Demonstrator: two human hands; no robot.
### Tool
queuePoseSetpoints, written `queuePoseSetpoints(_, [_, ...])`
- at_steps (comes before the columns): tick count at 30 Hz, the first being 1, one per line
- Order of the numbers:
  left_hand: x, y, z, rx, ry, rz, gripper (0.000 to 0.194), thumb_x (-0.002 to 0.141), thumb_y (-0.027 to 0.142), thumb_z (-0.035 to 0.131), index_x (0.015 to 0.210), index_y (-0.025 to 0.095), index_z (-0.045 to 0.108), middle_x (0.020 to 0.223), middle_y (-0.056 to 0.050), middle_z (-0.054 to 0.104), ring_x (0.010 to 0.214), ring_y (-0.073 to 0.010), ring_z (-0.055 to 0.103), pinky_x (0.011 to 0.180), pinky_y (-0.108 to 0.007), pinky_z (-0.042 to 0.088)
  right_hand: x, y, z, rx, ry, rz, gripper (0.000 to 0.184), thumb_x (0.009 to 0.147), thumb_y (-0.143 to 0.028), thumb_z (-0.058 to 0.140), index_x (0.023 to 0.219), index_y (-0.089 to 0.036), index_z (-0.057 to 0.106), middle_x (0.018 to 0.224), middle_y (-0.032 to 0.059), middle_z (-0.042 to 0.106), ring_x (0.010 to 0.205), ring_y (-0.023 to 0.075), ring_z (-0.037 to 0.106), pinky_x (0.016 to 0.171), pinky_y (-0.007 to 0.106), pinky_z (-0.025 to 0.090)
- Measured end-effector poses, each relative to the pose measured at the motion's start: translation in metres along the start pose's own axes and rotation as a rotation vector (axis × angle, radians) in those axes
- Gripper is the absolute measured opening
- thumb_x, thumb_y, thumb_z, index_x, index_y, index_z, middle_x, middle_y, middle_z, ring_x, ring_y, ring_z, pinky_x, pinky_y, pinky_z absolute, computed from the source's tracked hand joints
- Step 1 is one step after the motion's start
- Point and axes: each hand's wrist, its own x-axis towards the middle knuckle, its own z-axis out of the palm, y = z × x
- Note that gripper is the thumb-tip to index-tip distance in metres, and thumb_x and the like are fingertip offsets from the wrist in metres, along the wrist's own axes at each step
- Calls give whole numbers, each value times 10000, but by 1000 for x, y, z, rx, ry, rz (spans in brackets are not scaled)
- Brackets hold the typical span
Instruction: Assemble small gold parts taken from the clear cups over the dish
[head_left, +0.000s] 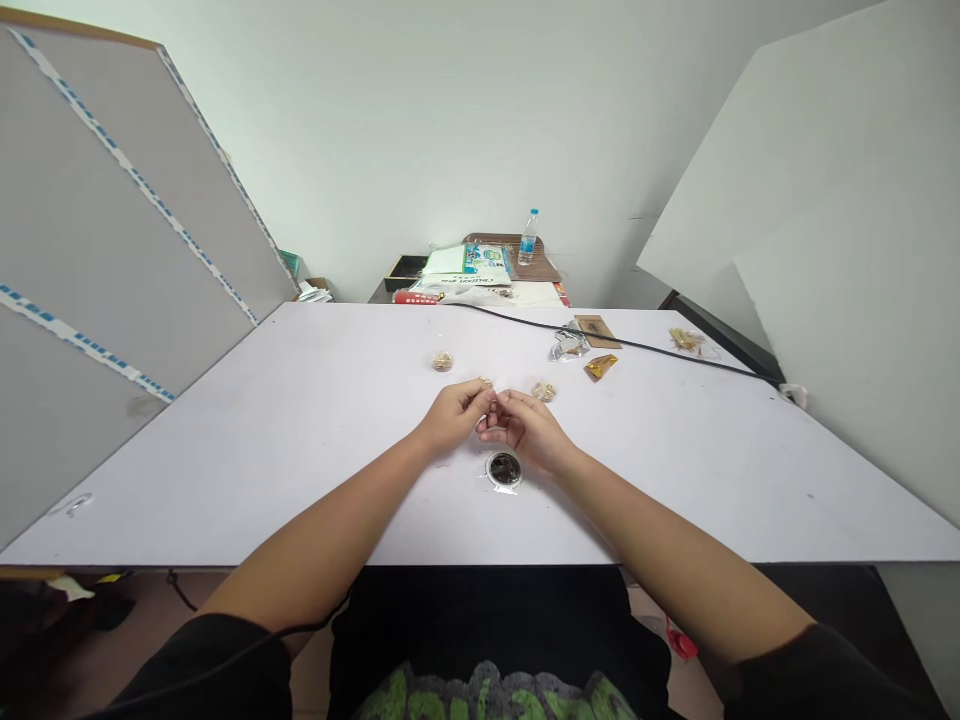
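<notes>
Over the middle of the white table (360, 400), my left hand (457, 412) and my right hand (529, 425) meet at the fingertips. Each hand is closed in a pinch, and whatever is between the fingers is too small to name. Just below them lies a round dark disc with a pale rim (503, 469), with a bit of clear film at its lower edge. Beyond the right hand is a small clump of gold-coloured pieces (543, 391). A similar clump (442, 361) rests farther back on the left. Another bit of gold (485, 382) shows partly behind my left fingers.
A black cable (525, 322) crosses the table's far part. Near it lie a clear packet (568, 345), a brown card (598, 331), a gold packet (601, 367) and gold pieces (685, 340). Behind the table stands a water bottle (528, 240). Upright panels (112, 220) flank both sides.
</notes>
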Motion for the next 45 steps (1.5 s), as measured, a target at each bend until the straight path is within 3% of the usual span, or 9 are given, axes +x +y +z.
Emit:
queuePoseSetpoints(9, [-1, 5, 2, -39, -73, 16, 491, 949, 569, 463, 692, 152, 485, 596, 6, 545, 537, -100, 538, 568, -246, 430, -3, 0, -4, -482, 26, -249, 326, 829, -462, 679, 756, -180, 532, 641, -1, 628, 594, 151, 656, 591, 320, 592])
queuePoseSetpoints(17, [0, 2, -2, 84, 57, 1, 447, 950, 552, 466, 744, 156, 484, 640, 20, 479, 588, -98, 461, 599, -246, 378, -4, -4, -5, -490, 27, -366, 407, 860, -564, 609, 732, -187, 528, 650, 9, 592, 623, 150, 619, 596, 320, 555])
queuePoseSetpoints(23, [2, 1, -2, 133, 125, -38, 359, 940, 495, 496, 806, 162, 489, 648, 27, 456, 590, -98, 390, 575, -235, 329, 0, -28, -25, -531, 283, -606, 318, 887, -489, 591, 758, -206, 524, 657, -6, 588, 590, 135, 582, 579, 291, 486])
queuePoseSetpoints(29, [5, -2, -3, 133, 189, -42, 299, 903, 447, 544, 819, 165, 494, 667, 25, 458, 626, -106, 414, 614, -238, 354, 11, -48, -63, -897, 511, -763, 161, 879, -349, 559, 802, -208, 541, 709, 7, 577, 662, 156, 553, 631, 310, 451])
queuePoseSetpoints(38, [7, -6, -5, 154, 221, -70, 199, 885, 356, 557, 864, 164, 509, 679, 31, 425, 625, -104, 390, 606, -238, 323, 17, -46, -70, -1321, 337, -849, 92, 856, -243, 544, 776, -205, 566, 752, 43, 590, 745, 195, 557, 712, 353, 456])
queuePoseSetpoints(45, [7, -10, -6, 174, 223, -65, 189, 897, 351, 543, 872, 167, 511, 673, 31, 413, 615, -104, 377, 598, -241, 314, 17, -42, -73, -1408, 241, -853, 81, 860, -212, 544, 829, -202, 619, 827, 61, 629, 819, 220, 566, 773, 390, 468])
